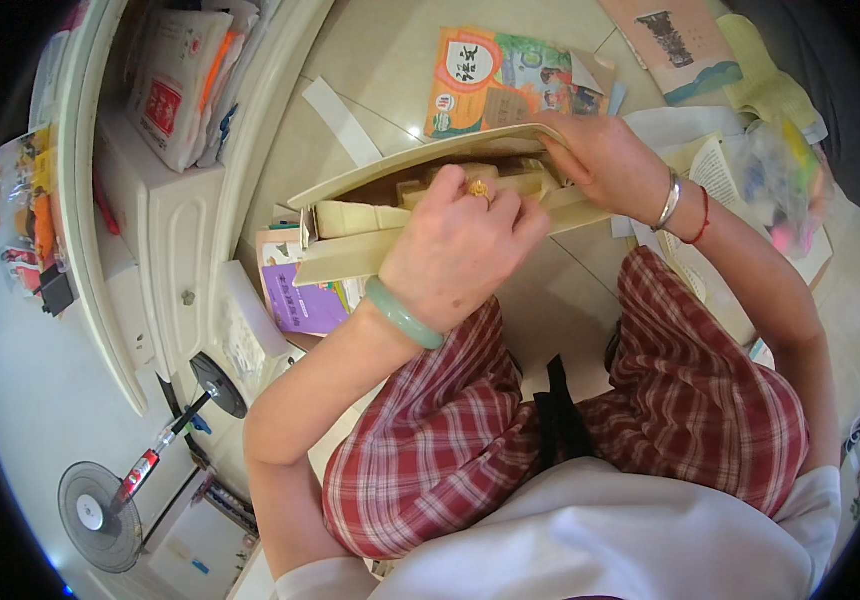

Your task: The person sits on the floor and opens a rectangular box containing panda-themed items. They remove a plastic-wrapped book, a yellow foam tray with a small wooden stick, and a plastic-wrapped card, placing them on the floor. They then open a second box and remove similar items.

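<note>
A flat cream box (350, 255) is held tilted above the floor in front of my knees, its lid (420, 155) partly lifted. Pale yellow padded lining (360, 218) shows inside. My right hand (605, 165) grips the box at its right end, with the thumb and fingers around the lid's edge. My left hand (465, 235) reaches over the near side into the opening, its fingers curled. Their tips are hidden inside, so what they hold cannot be made out. A green bangle (405, 313) circles the left wrist; a silver bangle (668, 200) circles the right.
Beyond the box lie an orange and green book (495, 85) and a pinkish-tan booklet (670, 45). A purple book (305, 298) lies left, beside a white cabinet (185, 220). Right are open pages (715, 180) and a clear plastic bag (780, 185). A fan (100, 515) stands lower left.
</note>
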A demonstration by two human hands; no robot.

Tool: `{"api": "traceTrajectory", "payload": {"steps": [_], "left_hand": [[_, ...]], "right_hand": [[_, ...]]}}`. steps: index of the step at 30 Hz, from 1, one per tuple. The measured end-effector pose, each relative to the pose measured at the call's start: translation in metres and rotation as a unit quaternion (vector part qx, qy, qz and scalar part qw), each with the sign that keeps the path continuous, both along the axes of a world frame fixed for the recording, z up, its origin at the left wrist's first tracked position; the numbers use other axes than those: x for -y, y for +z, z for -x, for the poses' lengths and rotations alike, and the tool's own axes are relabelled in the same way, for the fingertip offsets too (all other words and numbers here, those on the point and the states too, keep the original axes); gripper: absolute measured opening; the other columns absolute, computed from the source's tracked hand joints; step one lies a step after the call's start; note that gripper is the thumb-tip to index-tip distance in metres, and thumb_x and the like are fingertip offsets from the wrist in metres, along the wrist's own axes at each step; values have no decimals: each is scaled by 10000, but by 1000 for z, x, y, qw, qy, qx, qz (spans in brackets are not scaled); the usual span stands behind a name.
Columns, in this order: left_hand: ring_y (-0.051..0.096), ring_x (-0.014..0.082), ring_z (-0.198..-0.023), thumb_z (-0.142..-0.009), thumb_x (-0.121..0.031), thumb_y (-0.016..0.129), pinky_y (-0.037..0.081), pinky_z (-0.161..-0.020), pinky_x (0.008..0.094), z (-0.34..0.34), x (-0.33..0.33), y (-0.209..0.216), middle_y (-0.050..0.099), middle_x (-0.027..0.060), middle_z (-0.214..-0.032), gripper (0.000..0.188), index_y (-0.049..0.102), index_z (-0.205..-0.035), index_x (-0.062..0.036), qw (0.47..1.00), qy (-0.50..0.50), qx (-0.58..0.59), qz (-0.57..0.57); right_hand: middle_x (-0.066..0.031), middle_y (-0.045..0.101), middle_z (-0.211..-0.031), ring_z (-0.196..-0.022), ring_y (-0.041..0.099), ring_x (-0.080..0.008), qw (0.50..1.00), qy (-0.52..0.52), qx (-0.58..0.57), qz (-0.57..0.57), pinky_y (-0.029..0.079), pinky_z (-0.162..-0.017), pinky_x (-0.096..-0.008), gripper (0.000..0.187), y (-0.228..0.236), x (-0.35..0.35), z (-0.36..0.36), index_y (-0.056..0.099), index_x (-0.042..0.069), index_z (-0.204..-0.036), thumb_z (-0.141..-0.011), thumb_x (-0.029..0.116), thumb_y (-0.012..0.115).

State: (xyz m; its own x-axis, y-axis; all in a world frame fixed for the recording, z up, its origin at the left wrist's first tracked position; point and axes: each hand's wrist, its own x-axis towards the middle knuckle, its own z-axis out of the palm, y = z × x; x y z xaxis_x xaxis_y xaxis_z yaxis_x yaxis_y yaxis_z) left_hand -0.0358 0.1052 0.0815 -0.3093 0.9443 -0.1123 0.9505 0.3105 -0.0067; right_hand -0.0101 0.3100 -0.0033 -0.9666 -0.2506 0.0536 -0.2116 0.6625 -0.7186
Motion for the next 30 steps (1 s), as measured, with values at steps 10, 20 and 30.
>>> {"api": "traceTrajectory", "payload": {"steps": [10,20,30], "left_hand": [[527,151,-849,-735,-162,554,428,-660,268,-8,5,-1,495,25,-898,290,558,-1011,-73,999,-51,-6,-7],[547,143,-859,-720,-158,568,455,-727,280,-9,30,1,519,13,-874,358,590,-1065,-64,997,-72,30,-7],[579,171,-900,-719,-166,607,480,-791,295,-20,64,-13,585,20,-1012,390,658,-1102,-217,990,35,-41,-130]], "right_hand": [[-207,561,-694,-614,534,-336,994,-15,49,96,441,-578,-393,191,0,-11,1,618,21,-991,-921,187,554],[-168,642,-789,-633,601,-224,984,71,59,152,475,-601,-325,287,-5,-15,6,637,30,-1109,-855,157,679],[-121,654,-1031,-912,625,-309,986,36,-130,96,522,-760,-348,360,46,10,-15,616,60,-1120,-765,52,675]]}}
